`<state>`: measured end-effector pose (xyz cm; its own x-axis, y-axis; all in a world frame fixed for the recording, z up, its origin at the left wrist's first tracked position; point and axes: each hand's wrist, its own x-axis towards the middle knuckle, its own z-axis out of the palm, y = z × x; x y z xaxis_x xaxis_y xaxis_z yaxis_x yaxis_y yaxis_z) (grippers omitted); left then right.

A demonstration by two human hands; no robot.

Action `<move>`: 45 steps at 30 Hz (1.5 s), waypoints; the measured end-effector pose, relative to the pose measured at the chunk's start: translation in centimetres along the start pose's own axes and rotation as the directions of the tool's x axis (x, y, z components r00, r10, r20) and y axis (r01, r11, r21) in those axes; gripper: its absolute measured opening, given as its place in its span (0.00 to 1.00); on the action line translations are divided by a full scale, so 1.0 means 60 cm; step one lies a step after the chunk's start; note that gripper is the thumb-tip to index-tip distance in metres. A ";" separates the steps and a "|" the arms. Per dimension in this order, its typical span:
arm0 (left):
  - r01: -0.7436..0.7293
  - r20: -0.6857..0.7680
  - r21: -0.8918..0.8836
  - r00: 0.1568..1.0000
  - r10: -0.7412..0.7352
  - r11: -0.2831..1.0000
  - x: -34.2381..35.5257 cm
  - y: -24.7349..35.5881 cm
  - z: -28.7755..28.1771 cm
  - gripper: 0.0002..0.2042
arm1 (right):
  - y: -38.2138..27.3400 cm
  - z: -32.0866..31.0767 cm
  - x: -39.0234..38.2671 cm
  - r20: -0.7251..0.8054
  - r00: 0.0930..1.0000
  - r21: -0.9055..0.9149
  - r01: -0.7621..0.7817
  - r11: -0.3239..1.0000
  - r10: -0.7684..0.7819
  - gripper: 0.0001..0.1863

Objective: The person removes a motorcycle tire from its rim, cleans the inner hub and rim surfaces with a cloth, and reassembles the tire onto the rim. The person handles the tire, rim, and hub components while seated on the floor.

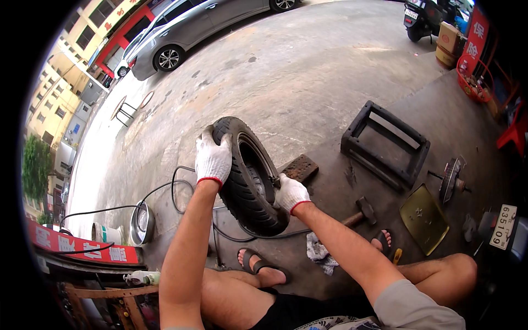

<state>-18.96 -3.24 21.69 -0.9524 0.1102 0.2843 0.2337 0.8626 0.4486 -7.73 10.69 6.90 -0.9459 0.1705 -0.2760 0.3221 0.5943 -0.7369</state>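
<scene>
A black scooter tire with its metal rim inside stands tilted in front of me, between both hands. My left hand, in a white knit glove with a red cuff, grips the tread at its upper left. At the right side, my right hand, gloved alike, is closed against the rim's edge. A small dark piece shows by its fingertips, too hidden to name. Just beyond that hand lies a rusty brown block on the ground. A hammer rests under my right forearm.
To the right are a black metal frame, a yellowish tray with small parts and a round wheel part. A rag lies near my feet. Left are a black hose and a metal basin. A grey car stands far off.
</scene>
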 end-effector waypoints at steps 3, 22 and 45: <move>0.023 0.007 0.013 1.000 -0.023 1.000 -0.004 0.010 -0.008 0.30 | 0.020 0.003 0.008 0.042 0.999 0.050 -0.001 0.999 -0.001 0.19; -0.071 -0.030 -0.010 0.997 0.071 0.997 -0.014 -0.033 -0.006 0.30 | 0.328 -0.044 -0.022 -0.279 0.960 -0.487 -0.154 0.860 0.014 0.15; -0.095 -0.058 -0.066 0.994 0.091 0.993 -0.062 -0.029 -0.031 0.27 | 0.129 -0.008 -0.047 -0.108 0.981 0.412 0.194 0.891 -0.163 0.11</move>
<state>-15.45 -6.07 21.46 -0.9142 0.1591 0.3728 0.3352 0.8137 0.4748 -2.59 15.19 2.30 -0.9844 0.1547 -0.0838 0.1196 0.2387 -0.9637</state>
